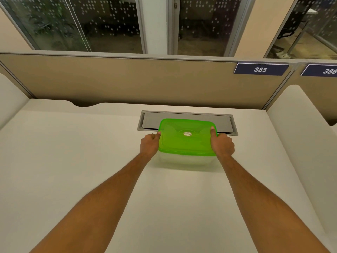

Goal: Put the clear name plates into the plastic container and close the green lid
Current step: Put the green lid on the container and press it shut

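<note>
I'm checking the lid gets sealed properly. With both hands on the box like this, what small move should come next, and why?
Probably press down with both thumbs along the lid's side edges. The left hand and right hand grip the container at opposite sides, thumbs on top, and the lid already sits on it; whether it has snapped shut cannot be seen.

- The number 385 is printed in white slanted numerals on a dark blue plate [261, 69], which is fixed at the top edge of the beige partition [127, 79], near its right corner.
- The number 386 is shown in the same white numerals on a second dark blue plate [321, 70], fixed on the neighbouring panel and cut off by the right edge of the view.
- A round sticker [187, 134] is seen at the centre of the green lid [184, 143]; its lettering is too small to be read.
</note>
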